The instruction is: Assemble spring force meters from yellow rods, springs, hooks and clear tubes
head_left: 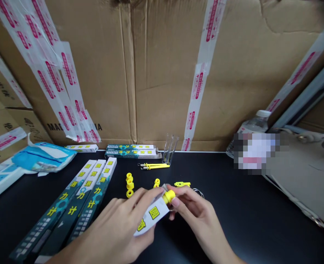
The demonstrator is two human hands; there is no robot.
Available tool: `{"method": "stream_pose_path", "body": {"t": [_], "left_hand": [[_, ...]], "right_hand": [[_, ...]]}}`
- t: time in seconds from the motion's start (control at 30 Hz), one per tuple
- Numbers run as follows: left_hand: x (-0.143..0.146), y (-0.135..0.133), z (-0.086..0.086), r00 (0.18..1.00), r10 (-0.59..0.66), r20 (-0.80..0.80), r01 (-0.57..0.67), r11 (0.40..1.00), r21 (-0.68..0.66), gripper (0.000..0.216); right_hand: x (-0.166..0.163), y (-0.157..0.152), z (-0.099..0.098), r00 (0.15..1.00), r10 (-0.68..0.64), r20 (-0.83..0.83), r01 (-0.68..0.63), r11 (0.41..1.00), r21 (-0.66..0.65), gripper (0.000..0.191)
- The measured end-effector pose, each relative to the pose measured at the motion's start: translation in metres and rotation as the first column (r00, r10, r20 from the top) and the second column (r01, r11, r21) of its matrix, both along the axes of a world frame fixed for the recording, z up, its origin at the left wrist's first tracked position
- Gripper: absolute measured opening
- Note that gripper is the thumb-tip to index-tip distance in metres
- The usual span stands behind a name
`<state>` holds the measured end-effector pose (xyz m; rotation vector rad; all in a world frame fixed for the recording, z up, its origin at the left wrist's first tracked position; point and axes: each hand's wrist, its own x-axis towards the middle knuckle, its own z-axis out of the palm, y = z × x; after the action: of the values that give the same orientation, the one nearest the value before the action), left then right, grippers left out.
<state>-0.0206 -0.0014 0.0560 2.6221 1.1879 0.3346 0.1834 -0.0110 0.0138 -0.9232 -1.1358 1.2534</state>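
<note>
My left hand (120, 223) is wrapped round a long narrow white and teal box (151, 218) with yellow squares, its open end facing away from me. At that open end my right hand (196, 212) pinches a yellow capped part (168, 197) between thumb and fingers. Just beyond my hands lie several small yellow caps (129, 185), one more yellow cap (157, 182) and a flat yellow piece (182, 184) on the black table (233, 205). A thin wire ring shows behind my right hand.
Three matching long boxes (79, 205) lie side by side at the left. More boxes (130, 151), clear tubes (169, 149) and a yellow rod (153, 166) sit near the cardboard wall (162, 73). A blue packet (42, 157) is at far left, a bottle (250, 128) at right.
</note>
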Motion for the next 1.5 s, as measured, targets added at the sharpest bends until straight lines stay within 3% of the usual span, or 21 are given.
{"method": "stream_pose_path", "body": {"t": [0.27, 0.43, 0.63, 0.77, 0.97, 1.2, 1.4, 1.5], "left_hand": [[0.000, 0.003, -0.003, 0.999, -0.019, -0.038, 0.018, 1.000, -0.013, 0.066], [-0.002, 0.002, -0.003, 0.999, -0.006, -0.038, 0.006, 1.000, 0.000, 0.070], [0.000, 0.003, 0.000, 0.999, 0.008, -0.051, -0.010, 0.999, -0.048, 0.074], [0.002, 0.004, -0.001, 0.999, 0.000, -0.044, -0.003, 0.998, -0.066, 0.072], [-0.001, 0.006, -0.006, 0.999, -0.005, -0.039, 0.003, 0.998, -0.055, 0.070], [-0.001, 0.009, -0.005, 1.000, -0.003, -0.015, 0.002, 0.997, -0.076, 0.067], [0.000, 0.009, -0.005, 1.000, -0.019, 0.002, 0.019, 0.998, -0.060, 0.070], [0.001, 0.008, -0.004, 0.999, -0.010, -0.036, 0.008, 0.998, -0.064, 0.068]], "right_hand": [[0.000, 0.001, -0.003, 0.996, -0.006, 0.088, 0.004, 1.000, 0.023, 0.017], [-0.001, -0.001, -0.003, 0.999, -0.014, 0.043, 0.015, 1.000, -0.012, 0.022], [0.001, -0.003, -0.005, 0.997, -0.023, 0.071, 0.022, 1.000, 0.019, 0.010], [0.002, -0.003, -0.010, 0.987, -0.029, 0.161, 0.008, 0.991, 0.131, 0.006], [0.004, -0.003, -0.015, 0.939, 0.042, 0.340, -0.130, 0.963, 0.238, 0.019], [0.002, -0.001, -0.019, 0.994, 0.093, 0.060, -0.099, 0.991, 0.092, 0.010], [0.006, 0.005, -0.026, 0.985, -0.151, 0.086, 0.141, 0.983, 0.114, 0.043], [0.008, 0.008, -0.025, 0.994, -0.081, 0.072, 0.079, 0.996, 0.039, 0.046]]}}
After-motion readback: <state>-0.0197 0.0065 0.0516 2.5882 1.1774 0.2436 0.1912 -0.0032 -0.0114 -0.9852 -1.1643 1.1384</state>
